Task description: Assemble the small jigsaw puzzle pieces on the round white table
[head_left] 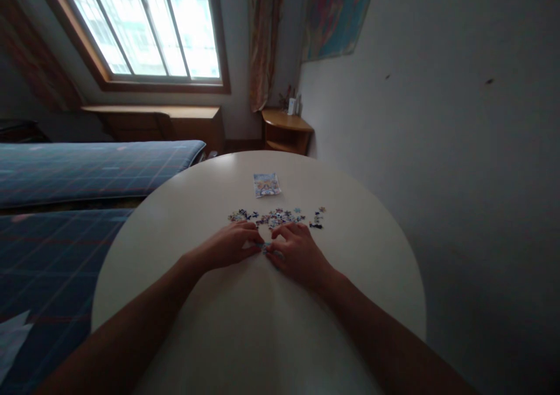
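Note:
Small light-blue jigsaw puzzle pieces (265, 248) lie between my two hands on the round table. My left hand (234, 243) comes in from the left, thumb and fingertips closed on the left edge of these pieces. From the right, my right hand (297, 252) pinches their other side with its thumb and index finger, the rest of the fingers curled. How many pieces are between the fingertips I cannot tell. Just beyond my hands spreads a loose pile of puzzle pieces (280, 216), mostly dark and multicoloured. Further back lies a picture sheet (266, 185) with a printed design.
The round white table (196, 196) fills the middle. A few pieces (317, 219) sit apart at the pile's right. Beds with blue plaid covers (87, 170) stand at the left, a corner shelf (286, 119) behind, and a white wall (459, 167) rises at the right.

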A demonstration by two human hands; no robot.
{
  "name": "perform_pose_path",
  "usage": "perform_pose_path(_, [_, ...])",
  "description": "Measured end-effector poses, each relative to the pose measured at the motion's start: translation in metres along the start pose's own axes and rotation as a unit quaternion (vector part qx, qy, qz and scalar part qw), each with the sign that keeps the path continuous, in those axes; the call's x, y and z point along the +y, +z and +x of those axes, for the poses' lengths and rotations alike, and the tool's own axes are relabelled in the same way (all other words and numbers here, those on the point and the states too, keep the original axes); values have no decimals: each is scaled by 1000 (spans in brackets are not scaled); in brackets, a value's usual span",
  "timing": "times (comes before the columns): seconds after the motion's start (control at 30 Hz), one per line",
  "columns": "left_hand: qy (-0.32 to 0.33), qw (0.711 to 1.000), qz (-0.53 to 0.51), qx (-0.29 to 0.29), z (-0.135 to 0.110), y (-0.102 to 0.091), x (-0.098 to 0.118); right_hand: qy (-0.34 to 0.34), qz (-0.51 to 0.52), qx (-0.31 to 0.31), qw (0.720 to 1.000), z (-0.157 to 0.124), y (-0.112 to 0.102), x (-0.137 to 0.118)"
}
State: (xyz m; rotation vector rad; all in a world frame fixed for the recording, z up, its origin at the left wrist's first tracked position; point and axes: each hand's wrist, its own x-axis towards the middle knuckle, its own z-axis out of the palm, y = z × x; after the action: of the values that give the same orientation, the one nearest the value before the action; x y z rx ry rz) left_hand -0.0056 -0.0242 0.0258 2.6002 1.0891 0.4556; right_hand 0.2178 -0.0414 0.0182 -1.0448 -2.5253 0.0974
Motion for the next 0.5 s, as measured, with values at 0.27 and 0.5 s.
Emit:
perform_pose_path(0.27, [-4, 1000, 13, 17, 1, 4, 6, 56, 79, 23, 995, -7, -23, 28])
perform_pose_path(0.5, [2, 1000, 16, 14, 2, 7, 8, 25, 123, -37, 991, -16, -24, 37])
